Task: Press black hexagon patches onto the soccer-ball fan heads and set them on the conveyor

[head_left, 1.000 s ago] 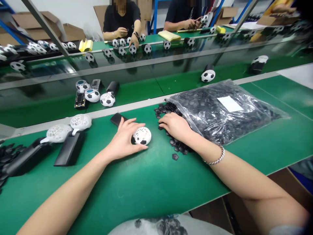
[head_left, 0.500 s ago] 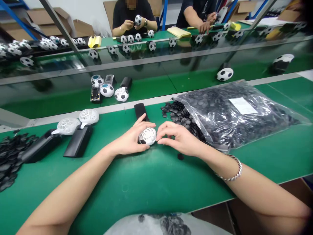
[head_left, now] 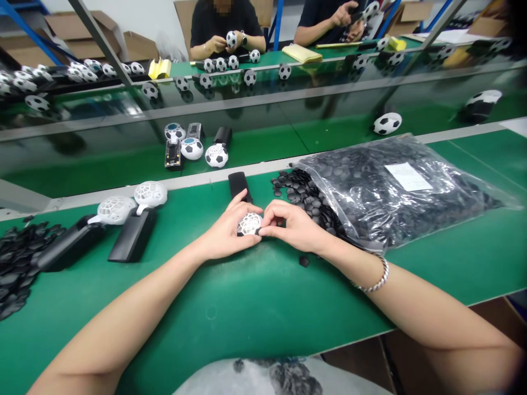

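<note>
My left hand [head_left: 224, 233] curls around a white lattice ball-shaped fan head [head_left: 248, 224] whose black handle [head_left: 239, 184] lies flat on the green table [head_left: 255, 307], pointing away from me. My right hand [head_left: 293, 226] pinches at the right edge of the white head, fingers pressed together; whatever small piece they hold is hidden. A heap of small black pieces [head_left: 302, 192] spills from a clear plastic bag [head_left: 395, 192] just right of my hands. One loose black piece [head_left: 303, 261] lies near my right wrist.
Two more white-headed fans with black handles [head_left: 123, 225] lie to the left, beside another pile of black pieces [head_left: 16, 263]. Football-patterned fans [head_left: 193, 148] ride the conveyor [head_left: 123, 164] behind. Two people work at the far table.
My right hand left the pile of black pieces and came to the white head, pinching at its edge. My left hand kept hold of the head. The view shifted slightly.
</note>
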A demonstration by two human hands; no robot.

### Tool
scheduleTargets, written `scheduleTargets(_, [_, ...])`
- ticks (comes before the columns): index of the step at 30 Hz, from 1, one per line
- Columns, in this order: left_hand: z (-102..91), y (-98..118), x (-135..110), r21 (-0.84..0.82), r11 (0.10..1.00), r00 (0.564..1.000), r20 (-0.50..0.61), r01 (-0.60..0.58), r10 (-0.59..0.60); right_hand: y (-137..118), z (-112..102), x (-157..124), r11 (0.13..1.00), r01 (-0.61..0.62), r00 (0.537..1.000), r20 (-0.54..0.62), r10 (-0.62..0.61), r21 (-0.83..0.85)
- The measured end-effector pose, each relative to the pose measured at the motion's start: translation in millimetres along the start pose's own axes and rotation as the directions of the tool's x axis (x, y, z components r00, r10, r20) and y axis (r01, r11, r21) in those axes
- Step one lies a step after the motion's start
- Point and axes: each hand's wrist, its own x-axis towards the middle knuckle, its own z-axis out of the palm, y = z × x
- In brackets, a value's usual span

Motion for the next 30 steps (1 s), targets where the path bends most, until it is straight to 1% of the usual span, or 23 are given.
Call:
scheduleTargets(5, [2.0, 3, 1, -0.001, 1.000, 0.999, -0.031, -0.012, 0.012, 1, 7, -1, 0.996, -0.067, 0.998, 0.001, 0.067, 0.052])
scheduleTargets(8, [3.2, 2, 1, 0.018, 0.999, 0.999, -0.008, -0.046, 0.047, 5, 2, 0, 0.989, -0.137, 0.989, 0.063, 0.134, 0.054])
scheduleTargets(9, [3.8, 2, 0, 0.023, 0.998, 0.999, -0.001, -0.051, 0.051, 7, -3, 2, 0.989, -0.150, 0.987, 0.061, 0.149, 0.007])
scheduleTargets(11, [5.0, 0, -1, 0.036, 0.998, 0.999, -0.013, -0.047, 0.048, 12, -13, 3, 0.972, -0.147, 0.989, -0.004, 0.149, -0.184])
scheduleTargets(13, [5.0, -1, -2, 0.066, 0.997, 0.999, -0.045, -0.027, 0.030, 16, -23, 3, 0.894, -0.138, 0.990, -0.076, 0.117, -0.426])
scheduleTargets(15, [2.9, -2, -3, 0.112, 0.994, 0.998, -0.060, 0.012, -0.006, 18, -27, 3, 0.797, -0.125, 0.992, -0.065, 0.107, -0.591])
scheduleTargets(18, [-4.1, -2, -5, 0.143, 0.982, 0.992, -0.045, 0.124, -0.119, 16, -25, 3, 0.717, -0.088, 0.993, -0.003, 0.119, -0.691])
scheduleTargets(20, [-10.2, -2, -7, 0.119, 0.974, 0.981, -0.037, 0.192, -0.189, 13, -22, 4, 0.651, -0.063, 0.992, 0.023, 0.123, -0.756])
scheduleTargets(22, [-16.3, -1, -8, 0.082, 0.976, 0.980, -0.016, 0.201, -0.201, 11, -19, 4, 0.569, -0.036, 0.991, 0.045, 0.128, -0.821])
scheduleTargets(24, [-21.4, -1, -9, 0.054, 0.987, 0.987, 0.049, 0.148, -0.151, 11, -20, 3, 0.518, -0.026, 0.991, 0.048, 0.128, -0.855])
scheduleTargets(25, [-23.3, 0, -10, 0.044, 0.992, 0.989, 0.087, 0.118, -0.122, 11, -22, 2, 0.518, -0.030, 0.992, 0.040, 0.124, -0.855])
scheduleTargets(27, [-25.0, 0, -9, 0.033, 0.995, 0.986, 0.134, 0.093, -0.097, 12, -26, 0, 0.575, -0.053, 0.994, 0.011, 0.108, -0.816])
scheduleTargets(28, [-24.6, 0, -9, 0.036, 0.994, 0.986, 0.127, 0.102, -0.106, 12, -29, 0, 0.622, -0.066, 0.995, -0.008, 0.096, -0.780])
scheduleTargets(30, [-22.3, -1, -8, 0.046, 0.989, 0.988, 0.065, 0.138, -0.141, 10, -32, -1, 0.726, -0.073, 0.997, -0.046, 0.057, -0.684])
